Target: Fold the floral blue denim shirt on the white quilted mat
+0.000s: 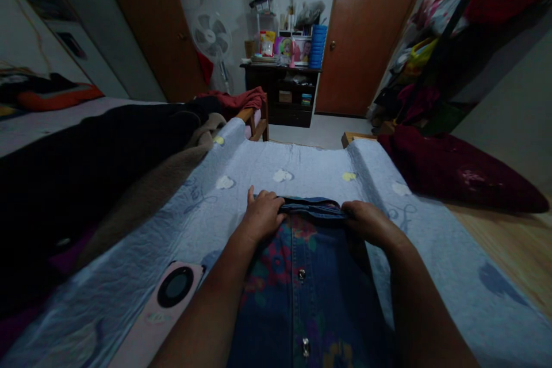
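Note:
A blue denim garment (310, 299) with a floral print and shiny buttons down its front lies in front of me on the light blue bedspread (254, 167). Its far edge, a waistband or hem, is bunched in layers between my hands. My left hand (265, 213) grips that edge at its left end, the index finger sticking up. At the right end, my right hand (366, 219) pinches the same edge, fingertips partly hidden by the cloth. Beside my left forearm lies a pink phone-like case (161, 305) with a dark round ring.
Dark clothes (107, 155) and a brown blanket (159, 195) are heaped on the left. To the right sits a maroon cushion (457, 169). Farther back are a standing fan (212, 37), a dark cabinet (280, 95) with items on top, and hanging clothes (448, 11).

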